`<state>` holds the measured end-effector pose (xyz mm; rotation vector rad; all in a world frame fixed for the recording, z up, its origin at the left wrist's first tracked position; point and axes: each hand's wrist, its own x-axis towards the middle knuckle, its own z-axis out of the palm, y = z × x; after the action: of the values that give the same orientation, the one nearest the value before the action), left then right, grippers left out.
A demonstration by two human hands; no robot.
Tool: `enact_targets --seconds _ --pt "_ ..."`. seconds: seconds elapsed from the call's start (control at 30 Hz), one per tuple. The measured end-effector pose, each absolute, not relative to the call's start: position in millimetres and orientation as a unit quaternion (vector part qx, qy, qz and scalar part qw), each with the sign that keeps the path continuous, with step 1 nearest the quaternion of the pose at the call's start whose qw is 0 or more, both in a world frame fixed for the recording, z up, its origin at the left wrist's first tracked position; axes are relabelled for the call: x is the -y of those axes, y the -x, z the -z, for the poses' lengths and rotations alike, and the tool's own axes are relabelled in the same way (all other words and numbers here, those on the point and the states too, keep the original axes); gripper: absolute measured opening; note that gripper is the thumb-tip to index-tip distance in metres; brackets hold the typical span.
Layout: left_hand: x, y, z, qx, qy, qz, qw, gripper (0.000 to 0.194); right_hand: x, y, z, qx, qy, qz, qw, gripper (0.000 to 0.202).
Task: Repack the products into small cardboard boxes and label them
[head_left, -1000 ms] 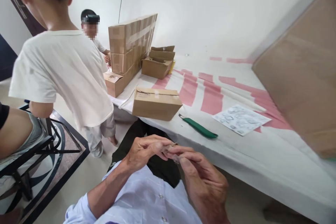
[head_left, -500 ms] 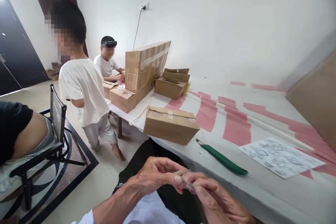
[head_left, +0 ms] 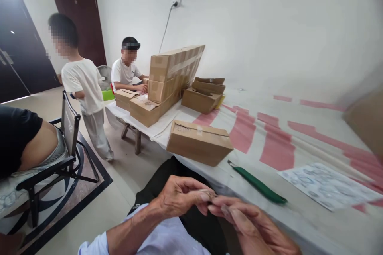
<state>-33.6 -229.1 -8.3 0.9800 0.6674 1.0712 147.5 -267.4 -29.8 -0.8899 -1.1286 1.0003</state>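
My left hand (head_left: 182, 197) is closed in a pinch above my lap, its thumb and fingers on something small and brownish that I cannot make out. My right hand (head_left: 251, 219) meets it fingertip to fingertip, also pinched, with a small greyish bit showing between thumb and forefinger. Beyond my hands, on the table, lie a green-handled tool (head_left: 259, 184) with a short metal tip and a printed sheet (head_left: 327, 185). A closed cardboard box (head_left: 199, 143) sits at the near table edge.
Stacked taped boxes (head_left: 176, 67) and an open box (head_left: 200, 97) stand farther along the red-and-white tablecloth (head_left: 277, 149). A seated person (head_left: 127, 73) works behind them. Another person (head_left: 85, 83) stands at the left, near a folding chair (head_left: 70, 123) with someone on it.
The standing person has moved farther off, and a fan shows behind. The view has shifted slightly. My fingertips have changed position a little, both hands still pinched together.
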Motion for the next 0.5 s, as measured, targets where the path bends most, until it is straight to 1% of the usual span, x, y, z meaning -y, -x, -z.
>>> enact_targets --seconds 0.13,0.2,0.4,0.5 --pt "229 37 -2 -0.308 -0.458 -0.493 0.672 0.066 273 -135 11 0.468 0.412 -0.399 0.672 0.024" --pt "226 38 -3 -0.304 -0.454 -0.494 0.676 0.063 273 -131 4 0.456 0.418 -0.395 0.679 0.024" --pt "216 37 0 -0.260 -0.444 -0.496 0.700 0.047 269 -131 0 0.443 0.385 -0.441 0.679 0.027" --pt "214 38 0 -0.270 -0.464 -0.485 0.690 0.046 269 -133 0 0.452 0.384 -0.452 0.667 0.027"
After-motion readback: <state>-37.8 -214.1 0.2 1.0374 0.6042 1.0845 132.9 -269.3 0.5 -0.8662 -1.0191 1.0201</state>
